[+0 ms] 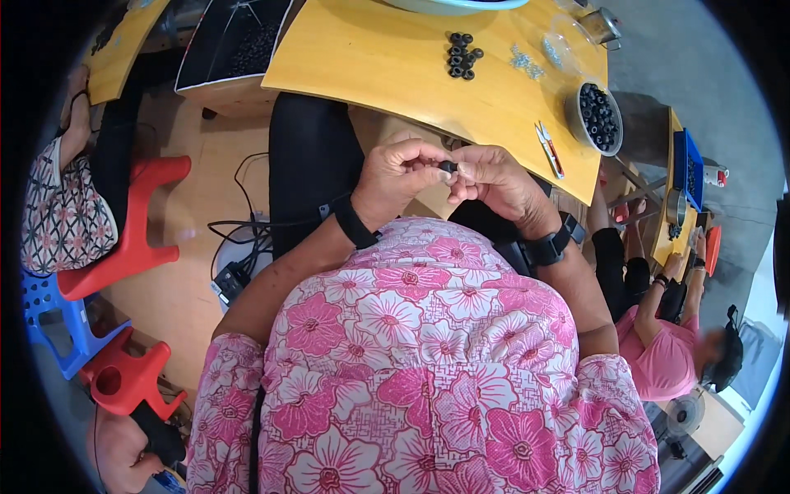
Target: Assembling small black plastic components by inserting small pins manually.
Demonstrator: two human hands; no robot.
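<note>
Above my lap, just off the table's near edge, a small round black part [448, 166] sits between my two hands. My left hand [397, 177] pinches it with thumb and index finger. The fingers of my right hand [496, 179] are closed in a pinch against its right side; whatever lies between those fingertips is hidden. On the table beyond, a cluster of similar black ring-shaped parts [462, 56] lies beside a scatter of small silvery pieces [527, 62].
The yellow table [362, 66] carries red-handled thread snips [550, 151], a bowl of black parts [580, 123], a clear container [586, 49], a metal cup [603, 26] and a pale basin [453, 6]. Cables [251, 239] hang at left, near red stools [136, 230]. Other people sit on both sides.
</note>
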